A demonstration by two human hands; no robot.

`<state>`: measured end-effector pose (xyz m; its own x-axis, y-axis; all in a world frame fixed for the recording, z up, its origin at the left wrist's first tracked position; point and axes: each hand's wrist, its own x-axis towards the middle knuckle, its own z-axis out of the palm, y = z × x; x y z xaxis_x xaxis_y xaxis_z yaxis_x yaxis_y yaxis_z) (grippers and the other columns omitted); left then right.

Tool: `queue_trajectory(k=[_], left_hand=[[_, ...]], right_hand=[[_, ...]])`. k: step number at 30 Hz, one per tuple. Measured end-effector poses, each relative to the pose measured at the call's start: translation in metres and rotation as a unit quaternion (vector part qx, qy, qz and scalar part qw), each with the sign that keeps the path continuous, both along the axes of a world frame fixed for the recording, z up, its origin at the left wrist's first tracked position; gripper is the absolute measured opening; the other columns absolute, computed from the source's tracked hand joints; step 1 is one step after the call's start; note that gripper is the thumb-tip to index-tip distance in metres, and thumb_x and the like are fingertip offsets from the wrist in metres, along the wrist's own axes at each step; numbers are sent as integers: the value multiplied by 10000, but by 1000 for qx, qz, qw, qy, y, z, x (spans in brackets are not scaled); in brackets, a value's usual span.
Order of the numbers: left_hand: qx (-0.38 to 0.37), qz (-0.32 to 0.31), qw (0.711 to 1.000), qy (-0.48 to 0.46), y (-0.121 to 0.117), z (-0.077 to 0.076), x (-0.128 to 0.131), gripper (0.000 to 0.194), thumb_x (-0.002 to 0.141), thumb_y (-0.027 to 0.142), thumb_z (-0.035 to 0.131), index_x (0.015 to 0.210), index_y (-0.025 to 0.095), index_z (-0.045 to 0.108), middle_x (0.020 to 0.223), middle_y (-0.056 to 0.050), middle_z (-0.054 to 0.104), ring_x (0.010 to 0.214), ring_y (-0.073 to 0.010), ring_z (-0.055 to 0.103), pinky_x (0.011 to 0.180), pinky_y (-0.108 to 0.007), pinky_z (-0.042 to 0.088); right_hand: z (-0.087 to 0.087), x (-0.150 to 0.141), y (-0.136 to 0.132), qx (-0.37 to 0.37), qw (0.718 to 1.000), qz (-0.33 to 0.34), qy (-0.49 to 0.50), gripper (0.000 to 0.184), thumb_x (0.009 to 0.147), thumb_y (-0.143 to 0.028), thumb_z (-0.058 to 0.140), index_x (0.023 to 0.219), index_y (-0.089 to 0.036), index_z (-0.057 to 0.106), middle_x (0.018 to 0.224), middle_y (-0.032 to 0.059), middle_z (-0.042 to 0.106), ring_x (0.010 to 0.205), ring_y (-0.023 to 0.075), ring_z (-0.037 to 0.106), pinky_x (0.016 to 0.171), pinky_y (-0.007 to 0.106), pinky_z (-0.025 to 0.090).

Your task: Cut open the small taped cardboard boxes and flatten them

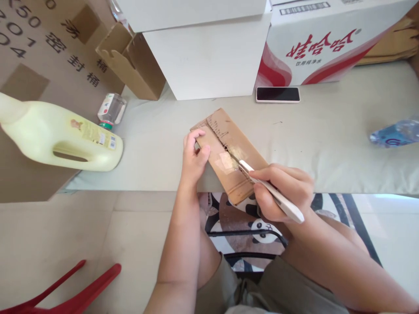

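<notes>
A flat brown cardboard box (216, 159) lies slantwise at the table's front edge, its near corner jutting past it. Dark marks and a strip of clear tape (229, 160) run along its top seam. My left hand (195, 152) grips the box's left side, thumb on top and fingers over the far left edge. In my right hand (284, 189) is a white utility knife (275, 194), held like a pen. Its blade touches the seam beside the tape.
A white carton (209, 56) and a red-and-white carton (307, 52) stand at the back, with a phone (278, 94) before them. To the left are a pale yellow jug (88, 139), a small bottle (111, 109) and an open cardboard box (144, 65). A water bottle (397, 133) lies at right.
</notes>
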<state>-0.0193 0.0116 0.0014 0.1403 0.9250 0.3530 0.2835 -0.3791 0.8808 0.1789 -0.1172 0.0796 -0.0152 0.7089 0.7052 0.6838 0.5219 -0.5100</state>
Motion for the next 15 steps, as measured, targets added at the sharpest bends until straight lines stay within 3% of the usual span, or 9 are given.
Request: queue_trajectory(k=[4, 9, 15], left_hand=[[-6, -1, 1000, -3, -2, 2, 1, 301, 871, 420, 589, 1144, 293, 571, 1216, -69, 559, 1196, -275, 531, 981, -413, 480], [-4, -5, 1000, -15, -5, 4, 3, 294, 860, 389, 576, 1135, 285, 571, 1197, -72, 564, 1222, -282, 518, 1081, -463, 423], [-19, 0, 1000, -22, -5, 3, 3, 301, 861, 401, 577, 1139, 287, 568, 1217, -78, 553, 1206, -278, 528, 973, -420, 485]], right_hand=[[-6, -1, -5, 27, 999, -5, 16, 144, 768, -134, 525, 806, -249, 605, 508, -20, 505, 405, 121, 405, 398, 299, 309], [-5, -4, -6, -2, 1000, -10, 1, 146, 784, -126, 532, 821, -249, 601, 540, -6, 542, 427, 127, 409, 411, 305, 330], [0, -6, 0, -31, 999, -1, -36, 134, 786, -130, 539, 814, -209, 644, 593, -11, 613, 438, 97, 476, 410, 247, 379]])
